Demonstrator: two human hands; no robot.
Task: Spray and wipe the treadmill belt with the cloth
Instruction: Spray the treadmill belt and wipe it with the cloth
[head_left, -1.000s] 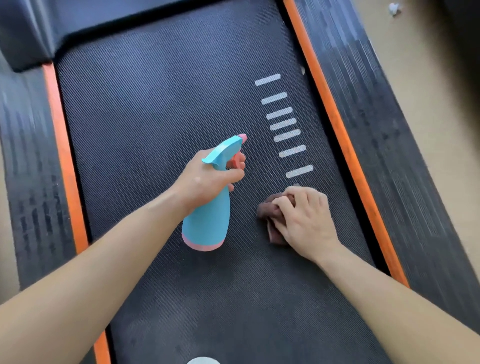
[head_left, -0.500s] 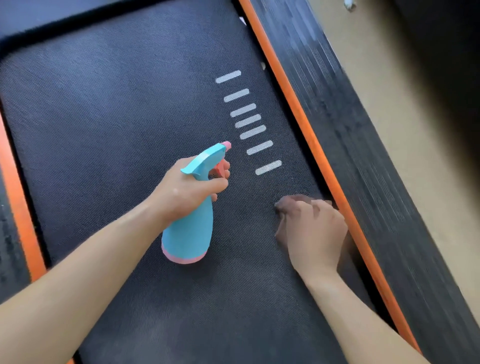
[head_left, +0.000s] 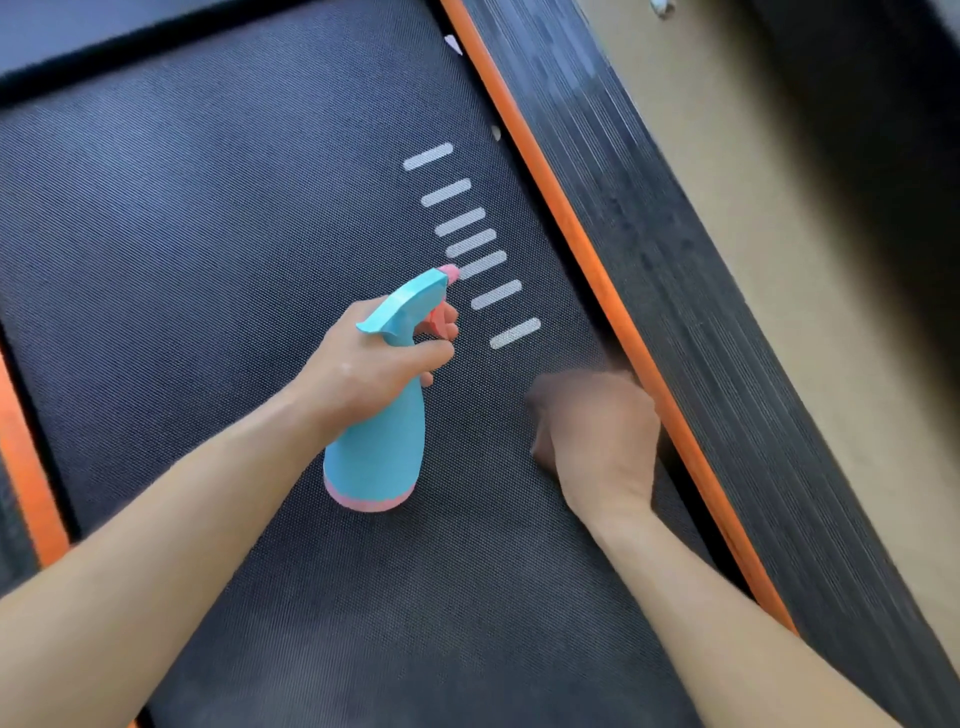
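Treadmill belt, black and textured (head_left: 208, 260), lies under both hands. Left hand (head_left: 363, 364) grips turquoise plastic spray bottle (head_left: 376, 447), ready to spray; blurred right hand (head_left: 597, 436) presses brown cloth (head_left: 544, 391) down, grip unclear.

We wore one wide-angle camera on the head; it looked forward and steeply down from close above the treadmill belt (head_left: 208, 249), whose orange side strip (head_left: 569, 223) ran diagonally, floor (head_left: 779, 270) at upper right.

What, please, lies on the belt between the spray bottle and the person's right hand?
Nothing but bare belt: in the head view, the stretch between the spray bottle, held in the left hand, and the blurred right hand carries no object.
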